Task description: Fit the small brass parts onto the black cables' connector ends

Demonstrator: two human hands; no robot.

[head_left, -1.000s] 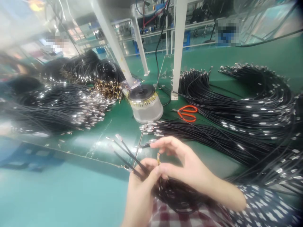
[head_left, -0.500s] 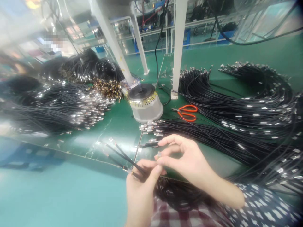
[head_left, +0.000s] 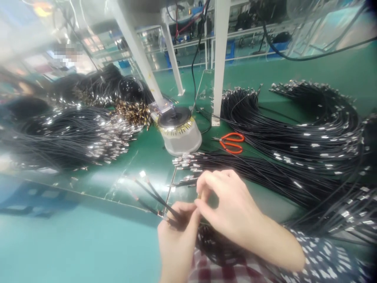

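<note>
My left hand (head_left: 179, 232) is closed around a few black cables (head_left: 156, 195), whose stripped ends stick out to the left over the table edge. Thumb and forefinger of my right hand (head_left: 226, 204) pinch a small gold-coloured metal piece (head_left: 199, 195), mostly covered by the fingers. The two hands meet at the fingertips, so the contact between piece and cables is hidden. Below them, a coil of black cable (head_left: 219, 243) hangs over my lap. Just beyond my right hand lies a bundle of black cables with silvery ends (head_left: 188, 161).
A white round tub with a black disc on top (head_left: 182, 137) stands behind the hands. Orange-handled scissors (head_left: 232, 142) lie to its right. Large cable bundles (head_left: 294, 133) cover the right side, more (head_left: 73, 133) the left. A white post (head_left: 219, 70) rises behind.
My right fingers have curled in and closed over the small metal piece, which showed more openly before. The left hand keeps its hold on the cables. The view has shifted slightly.
</note>
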